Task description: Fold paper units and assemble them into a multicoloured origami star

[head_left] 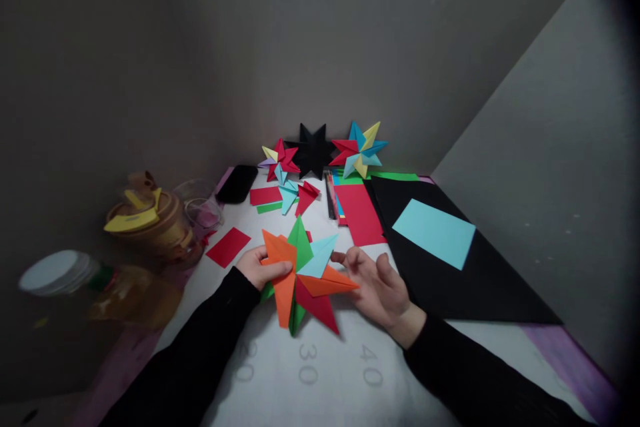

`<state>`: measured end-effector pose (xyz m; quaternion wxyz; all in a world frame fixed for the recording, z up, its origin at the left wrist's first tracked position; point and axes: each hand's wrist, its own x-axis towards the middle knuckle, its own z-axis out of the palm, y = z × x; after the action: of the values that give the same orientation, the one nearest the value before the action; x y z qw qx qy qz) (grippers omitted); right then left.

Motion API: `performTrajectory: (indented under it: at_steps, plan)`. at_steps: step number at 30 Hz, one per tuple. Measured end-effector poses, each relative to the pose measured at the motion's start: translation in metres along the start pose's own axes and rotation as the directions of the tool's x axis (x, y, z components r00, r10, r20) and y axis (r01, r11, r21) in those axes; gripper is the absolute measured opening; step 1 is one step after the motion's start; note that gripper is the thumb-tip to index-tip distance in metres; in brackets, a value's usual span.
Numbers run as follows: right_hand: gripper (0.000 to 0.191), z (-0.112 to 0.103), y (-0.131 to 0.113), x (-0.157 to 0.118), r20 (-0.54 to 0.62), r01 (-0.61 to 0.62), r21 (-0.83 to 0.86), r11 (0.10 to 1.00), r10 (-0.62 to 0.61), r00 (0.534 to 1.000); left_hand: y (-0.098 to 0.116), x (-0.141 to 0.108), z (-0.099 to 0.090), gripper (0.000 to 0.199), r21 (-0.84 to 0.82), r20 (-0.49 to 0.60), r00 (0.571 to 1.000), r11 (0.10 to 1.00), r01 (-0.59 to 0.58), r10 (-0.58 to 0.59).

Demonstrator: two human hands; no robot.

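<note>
A folded paper star (311, 283) in orange, green, light blue and red is held above the white mat. My left hand (263, 268) grips its left side, thumb on top of an orange point and the other fingers hidden beneath. Beside the star's right-hand points, my right hand (377, 283) is turned palm up with its fingers apart and slightly curled. Its fingertips lie close to the light blue and orange points; whether they touch cannot be made out. Just beyond the star lie a red folded piece (307, 197) and light blue folded pieces (288, 195).
Against the wall stand a black star (313, 150) and two multicoloured stars (361, 149) (280, 159). A black sheet (450, 280) bearing a light blue paper (434, 232) lies right. Red paper (357, 213), a dark phone-like object (238, 184), a brown pot (155, 227) and a white-lidded jar (60, 272) surround the mat.
</note>
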<state>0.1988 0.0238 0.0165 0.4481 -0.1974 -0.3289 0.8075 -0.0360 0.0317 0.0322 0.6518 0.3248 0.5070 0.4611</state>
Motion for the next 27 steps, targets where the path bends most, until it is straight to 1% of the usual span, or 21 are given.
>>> performTrajectory:
  at_steps: [2, 5, 10, 12, 14, 17, 20, 23, 27]
  plan:
    - [0.043, 0.003, 0.001, 0.000, 0.011, -0.015, 0.054, 0.998, 0.015, 1.000, -0.001, 0.000, 0.001, 0.039, 0.009, -0.029, 1.000, 1.000, -0.001, 0.002]
    - [0.042, 0.000, 0.004, 0.000, 0.035, -0.074, 0.025, 0.997, 0.073, 0.997, -0.003, 0.002, 0.002, 0.040, 0.043, -0.045, 0.999, 0.999, 0.008, -0.006]
    - [0.041, -0.009, 0.004, -0.002, 0.070, -0.150, -0.157, 0.976, 0.162, 0.984, -0.009, 0.005, 0.002, 0.043, 0.092, -0.027, 1.000, 0.996, -0.007, 0.010]
    - [0.039, -0.010, 0.002, -0.003, 0.072, -0.176, -0.261, 0.949, 0.201, 0.977, -0.013, 0.005, 0.003, 0.044, 0.116, -0.012, 1.000, 0.993, -0.012, 0.013]
    - [0.042, -0.011, 0.000, -0.003, 0.086, -0.202, -0.352, 0.914, 0.247, 0.965, -0.015, 0.004, 0.005, 0.044, 0.139, 0.015, 1.000, 0.990, -0.013, 0.011]
    - [0.045, -0.012, 0.001, -0.002, 0.117, -0.236, -0.440, 0.866, 0.316, 0.941, -0.019, 0.002, 0.009, 0.044, 0.187, 0.036, 0.999, 0.982, -0.024, 0.017]
    - [0.046, -0.013, 0.005, -0.003, 0.147, -0.234, -0.500, 0.834, 0.348, 0.926, -0.022, 0.001, 0.011, 0.043, 0.248, 0.046, 0.998, 0.968, -0.041, 0.031]
    - [0.051, -0.013, 0.006, -0.003, 0.203, -0.187, -0.555, 0.811, 0.350, 0.914, -0.025, 0.001, 0.012, 0.041, 0.322, 0.039, 0.998, 0.944, -0.068, 0.058]
    - [0.057, -0.011, 0.004, -0.003, 0.253, -0.123, -0.640, 0.758, 0.359, 0.899, -0.026, 0.000, 0.013, 0.040, 0.328, 0.049, 0.997, 0.942, -0.073, 0.060]
